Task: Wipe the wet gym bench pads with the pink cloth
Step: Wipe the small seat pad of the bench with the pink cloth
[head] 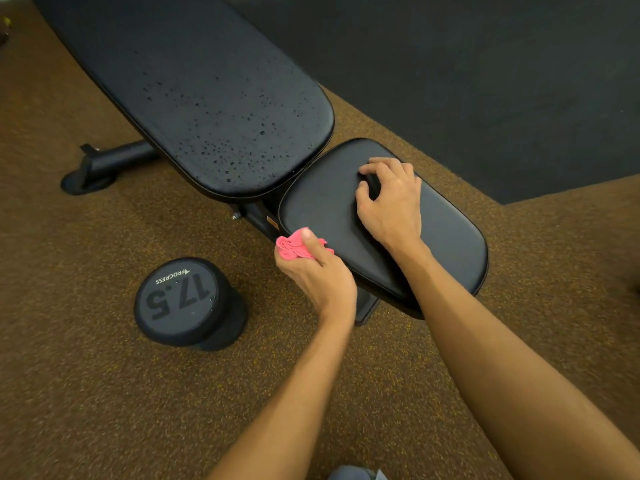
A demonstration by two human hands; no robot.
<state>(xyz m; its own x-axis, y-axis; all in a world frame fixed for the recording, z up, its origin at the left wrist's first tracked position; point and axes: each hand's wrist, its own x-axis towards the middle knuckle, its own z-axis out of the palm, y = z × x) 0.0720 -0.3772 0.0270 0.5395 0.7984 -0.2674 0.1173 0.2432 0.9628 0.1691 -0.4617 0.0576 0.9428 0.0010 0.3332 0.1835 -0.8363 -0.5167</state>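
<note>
The left hand grips the bunched pink cloth, thumb on top, at the left edge of the seat pad. The cloth touches the pad rim. The right hand rests on the middle of the seat pad, fingers bent and spread, holding nothing, apart from the cloth. Water droplets cover the back pad. A dumbbell marked 17.5 stands on the floor near the left hand.

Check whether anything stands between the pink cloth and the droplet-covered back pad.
Nothing visible. The left hand holds the pink cloth at the left edge of the seat pad; the back pad lies just beyond. The right hand rests on the seat pad, aside.
</note>
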